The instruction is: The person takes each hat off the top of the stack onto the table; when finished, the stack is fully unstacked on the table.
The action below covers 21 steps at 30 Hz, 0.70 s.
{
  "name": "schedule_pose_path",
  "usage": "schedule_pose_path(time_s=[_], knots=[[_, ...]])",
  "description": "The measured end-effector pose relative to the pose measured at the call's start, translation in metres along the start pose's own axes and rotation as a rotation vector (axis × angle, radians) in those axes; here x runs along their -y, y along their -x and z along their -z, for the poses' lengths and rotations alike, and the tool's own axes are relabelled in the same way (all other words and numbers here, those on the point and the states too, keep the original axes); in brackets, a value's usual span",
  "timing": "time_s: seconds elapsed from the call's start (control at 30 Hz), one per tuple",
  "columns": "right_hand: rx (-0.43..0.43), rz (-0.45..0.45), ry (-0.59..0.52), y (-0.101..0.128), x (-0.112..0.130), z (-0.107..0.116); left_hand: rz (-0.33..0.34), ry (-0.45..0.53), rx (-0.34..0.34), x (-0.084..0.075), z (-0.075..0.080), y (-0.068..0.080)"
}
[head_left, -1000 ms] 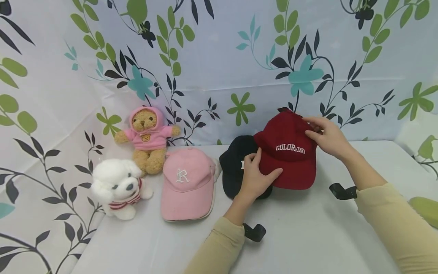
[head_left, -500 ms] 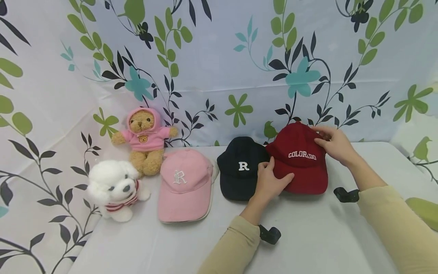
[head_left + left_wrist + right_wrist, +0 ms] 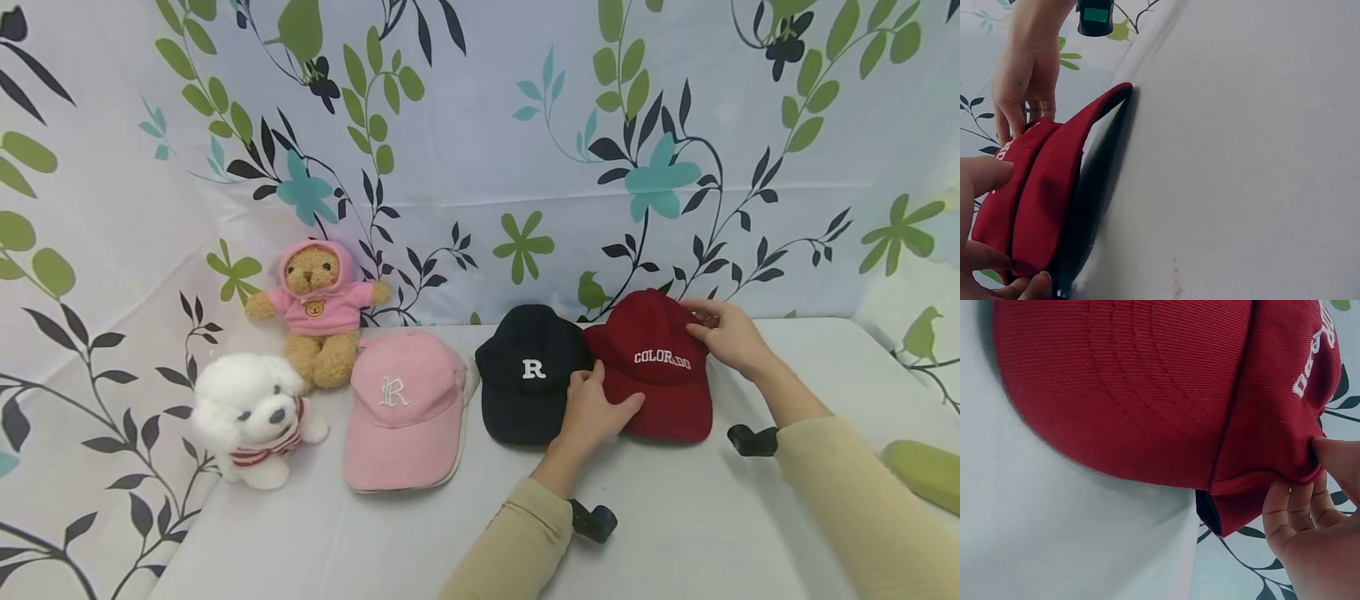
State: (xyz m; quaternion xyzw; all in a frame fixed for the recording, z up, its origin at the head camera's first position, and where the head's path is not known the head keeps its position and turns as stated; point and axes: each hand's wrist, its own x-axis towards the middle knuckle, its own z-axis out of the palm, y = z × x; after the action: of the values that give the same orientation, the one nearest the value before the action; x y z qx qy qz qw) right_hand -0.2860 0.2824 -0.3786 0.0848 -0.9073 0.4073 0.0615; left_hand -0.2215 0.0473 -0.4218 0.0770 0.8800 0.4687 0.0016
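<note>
I have both hands on the red cap (image 3: 652, 367), the one lettered COLORADO, which sits right of centre in the head view on the white table (image 3: 675, 533), its brim pointing toward the lower edge of the frame. My left hand (image 3: 596, 408) holds the cap's left side near the brim: the thumb lies on top and the other fingers curl at the edge, which the left wrist view (image 3: 988, 187) shows with the thumb over the red fabric and fingertips tucked below. My right hand (image 3: 723, 333) pinches the cap's right side at the crown; in the right wrist view my fingers (image 3: 1294, 512) curl under the lower edge of the side panel while the thumb presses from above. The cap's brim rests on the table, and its left edge touches the black cap (image 3: 528, 375) with a white R just beside it. Further left lies a pink cap (image 3: 401, 408), then a white plush dog (image 3: 251, 417) at lower left, and a teddy bear (image 3: 318, 308) in a pink hoodie behind them against the leaf-patterned backdrop (image 3: 480, 125)
</note>
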Motion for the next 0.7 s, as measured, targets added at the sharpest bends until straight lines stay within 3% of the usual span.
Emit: schedule_pose_path(time_s=[0.33,0.5,0.7], knots=[[0.053,-0.024,0.041,0.001,0.001,-0.004,0.06,-0.098,0.035,-0.005,0.002,0.003],[0.059,0.002,0.071,0.0,0.002,-0.002,0.063,-0.075,0.011,-0.007,0.005,0.005],[0.011,0.083,0.137,0.003,0.014,-0.003,0.022,-0.015,-0.013,-0.005,0.014,0.009]])
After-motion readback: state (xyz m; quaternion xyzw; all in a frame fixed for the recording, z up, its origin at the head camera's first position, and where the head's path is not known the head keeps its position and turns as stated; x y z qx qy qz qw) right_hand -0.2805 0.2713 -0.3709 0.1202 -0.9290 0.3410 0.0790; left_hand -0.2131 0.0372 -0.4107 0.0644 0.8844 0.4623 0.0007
